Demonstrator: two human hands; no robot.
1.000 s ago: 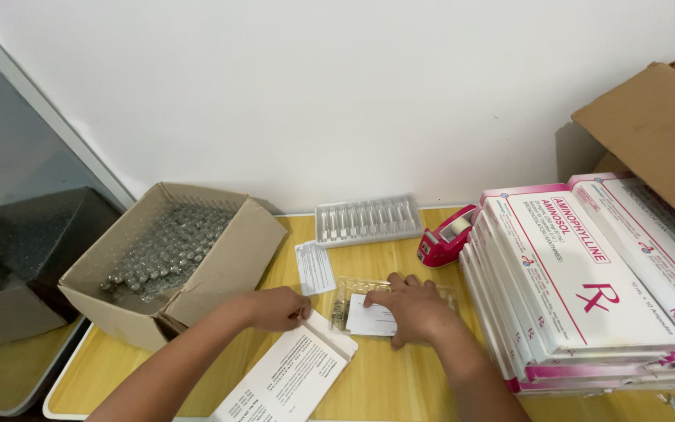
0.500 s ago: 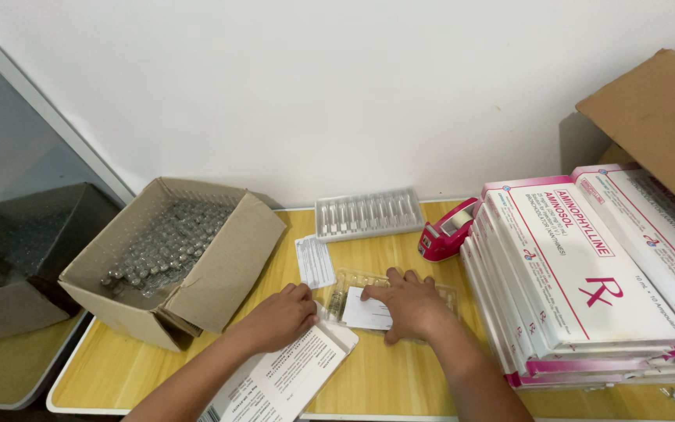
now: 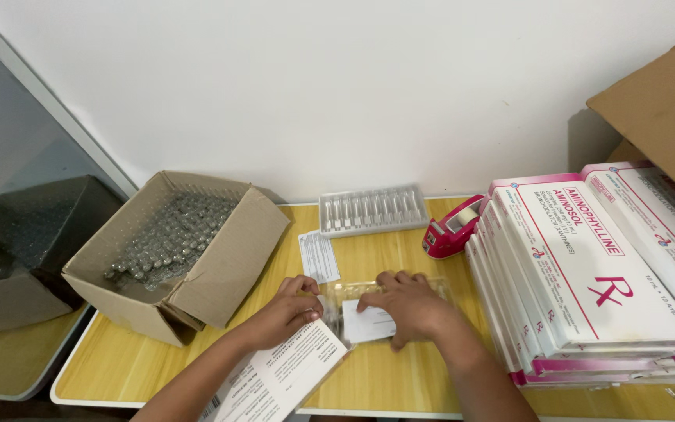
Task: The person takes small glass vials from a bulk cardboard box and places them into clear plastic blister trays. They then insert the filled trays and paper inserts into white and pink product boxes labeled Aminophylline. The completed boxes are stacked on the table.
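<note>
Far left, your open carton (image 3: 173,258) of small glass ampoules sits at the table's (image 3: 119,367) edge, tilted toward you. Your left hand (image 3: 287,312) rests just right of it, fingers curled together against the near left end of the clear tray (image 3: 388,293), thumb on the flat box (image 3: 283,379) lying at the front edge. A folded leaflet (image 3: 318,255) lies just behind that hand. Your right hand (image 3: 408,309) lies flat over the tray, fingers spread, pressing a white slip (image 3: 369,322) down beside it. Whether the tray holds ampoules, you cannot tell; your hand covers it.

Behind, a second tray (image 3: 373,209) stands against the wall, a pink tape dispenser (image 3: 453,228) right of it, then a leaning stack of cartons (image 3: 587,273).

Risks, as I judge them: press too hard and a thin tray could buckle or crack glass. Your left elbow passes close to the carton, so a nudge might tip it. The flat box overhangs the front edge and could slide off.
</note>
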